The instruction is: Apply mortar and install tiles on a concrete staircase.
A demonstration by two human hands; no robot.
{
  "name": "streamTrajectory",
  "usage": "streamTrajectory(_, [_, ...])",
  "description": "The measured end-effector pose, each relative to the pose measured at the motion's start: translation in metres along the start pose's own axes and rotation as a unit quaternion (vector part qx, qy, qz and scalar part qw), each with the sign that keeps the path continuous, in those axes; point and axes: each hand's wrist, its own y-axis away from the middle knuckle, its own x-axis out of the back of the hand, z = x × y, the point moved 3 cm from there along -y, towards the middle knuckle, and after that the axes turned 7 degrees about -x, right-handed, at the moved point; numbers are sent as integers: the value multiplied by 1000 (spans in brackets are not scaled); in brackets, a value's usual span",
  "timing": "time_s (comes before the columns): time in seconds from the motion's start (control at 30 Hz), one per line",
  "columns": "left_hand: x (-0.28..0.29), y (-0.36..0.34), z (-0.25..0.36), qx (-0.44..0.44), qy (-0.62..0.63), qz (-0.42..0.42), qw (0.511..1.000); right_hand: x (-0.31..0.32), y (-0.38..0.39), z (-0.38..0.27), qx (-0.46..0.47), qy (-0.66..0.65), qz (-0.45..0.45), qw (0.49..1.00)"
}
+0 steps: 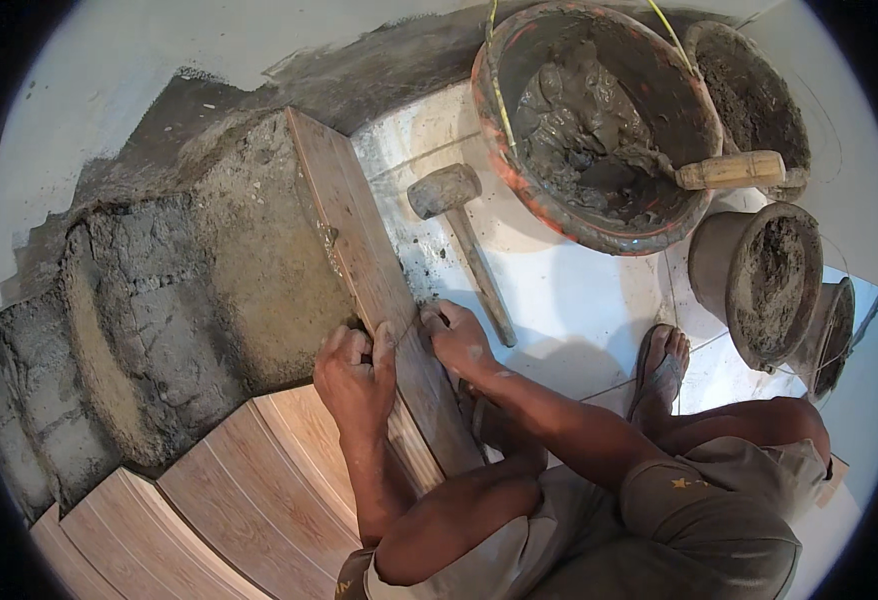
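A long strip of wood-look tile (354, 220) stands along the front edge of the mortar-covered step. My left hand (354, 375) is closed at its inner side, with fingers curled and the thumb against the tile's edge. On the outer side my right hand (459, 340) has its thumb and fingers drawn together close to the tile's face. A thin dark line crosses the tile between both hands; I cannot tell if it is a joint or a thread. Whatever the fingertips pinch is too small to make out. Rough mortar (274, 240) covers the step beside the tile.
A rubber mallet (469, 235) lies on the white tiled floor. Behind it stands a large tub (494, 110) of wet mortar, a wooden-handled trowel (729, 170) resting in it. Mortar-crusted buckets (709, 255) sit at the right. Wood-look steps (249, 485) descend at the lower left.
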Motion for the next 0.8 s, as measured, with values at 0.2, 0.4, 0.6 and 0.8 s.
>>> streamTrajectory(0.2, [1,0,-3,-11,-21,7,1000,-7,15,11,95,12,36,995])
streamTrajectory(0.4, [0,0,-4,-47,-37,9,998,5,-6,11,123,4,31,992])
streamTrajectory(0.6, [6,5,-4,9,-14,31,999,31,-16,-35,228,14,60,972])
streamTrajectory(0.8, [8,11,-12,11,34,21,999,42,22,-150,330,-20,126,935])
